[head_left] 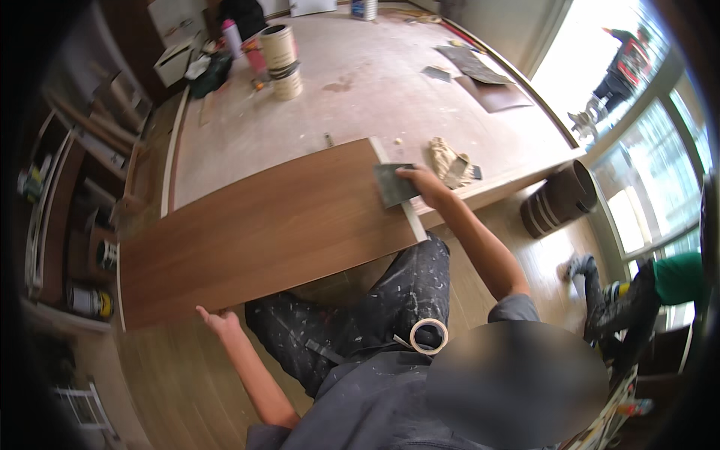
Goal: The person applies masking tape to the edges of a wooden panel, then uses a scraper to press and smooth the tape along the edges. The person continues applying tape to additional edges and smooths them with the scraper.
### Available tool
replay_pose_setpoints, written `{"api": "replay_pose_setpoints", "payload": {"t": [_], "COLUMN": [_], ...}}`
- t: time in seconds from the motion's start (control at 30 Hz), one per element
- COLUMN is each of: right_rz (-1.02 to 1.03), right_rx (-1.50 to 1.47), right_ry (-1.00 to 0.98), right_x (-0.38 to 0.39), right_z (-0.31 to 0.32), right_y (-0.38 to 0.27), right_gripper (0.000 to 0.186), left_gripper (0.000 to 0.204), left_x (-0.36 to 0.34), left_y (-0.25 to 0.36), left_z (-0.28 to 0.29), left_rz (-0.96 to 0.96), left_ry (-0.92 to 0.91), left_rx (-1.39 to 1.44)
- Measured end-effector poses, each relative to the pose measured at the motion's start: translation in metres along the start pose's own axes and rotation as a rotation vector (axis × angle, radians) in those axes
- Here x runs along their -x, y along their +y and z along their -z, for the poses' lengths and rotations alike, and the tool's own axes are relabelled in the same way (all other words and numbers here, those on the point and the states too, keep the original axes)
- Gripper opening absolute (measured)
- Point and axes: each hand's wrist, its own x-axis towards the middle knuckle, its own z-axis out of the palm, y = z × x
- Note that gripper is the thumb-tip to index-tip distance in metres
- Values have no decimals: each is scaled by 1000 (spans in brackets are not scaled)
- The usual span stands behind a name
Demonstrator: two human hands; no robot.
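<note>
A long brown wood-grain panel (262, 232) lies partly on a pale worktop (360, 97) and overhangs toward me. My left hand (217, 322) grips the panel's near long edge at its lower left. My right hand (424, 184) presses a dark grey square sanding pad (391, 184) against the panel's pale right end edge. My paint-spattered dark trousers (375, 300) are below the panel, with a roll of tape (429, 335) at my waist.
A crumpled beige cloth (450, 161) lies just beyond my right hand. Two stacked tubs (281, 60) and a pink bottle (231, 36) stand at the worktop's far end. A dark barrel (559, 199) stands on the floor at right. Another person in green (679, 277) sits beside it.
</note>
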Motion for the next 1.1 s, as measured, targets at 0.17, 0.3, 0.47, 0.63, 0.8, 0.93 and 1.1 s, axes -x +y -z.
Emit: {"api": "replay_pose_setpoints", "payload": {"t": [0.17,0.3,0.47,0.63,0.8,0.93,1.1], "right_rz": [125,-17,166,537,687,947,835], "right_rx": [-258,-438,136,777,765,1160,1022], "right_ry": [291,200,329,654,471,375,240], "right_x": [-52,-80,-116,-69,93,225,294], "right_z": [71,120,196,138,64,-21,-47], "right_y": [-6,20,49,66,49,42,95], "right_gripper": [26,36,58,65,45,43,45], "left_gripper": [53,41,17,8,7,10,28], "left_x": [-21,-5,25,47,44,32,22], "left_y": [-2,-1,-10,1,-51,-80,-82], "left_z": [92,170,236,307,339,330,351], "left_rz": [-139,-192,-330,-423,-451,-365,-424], "left_ry": [86,271,535,663,570,671,756], "left_rx": [23,38,-76,-243,-319,-611,-1423]}}
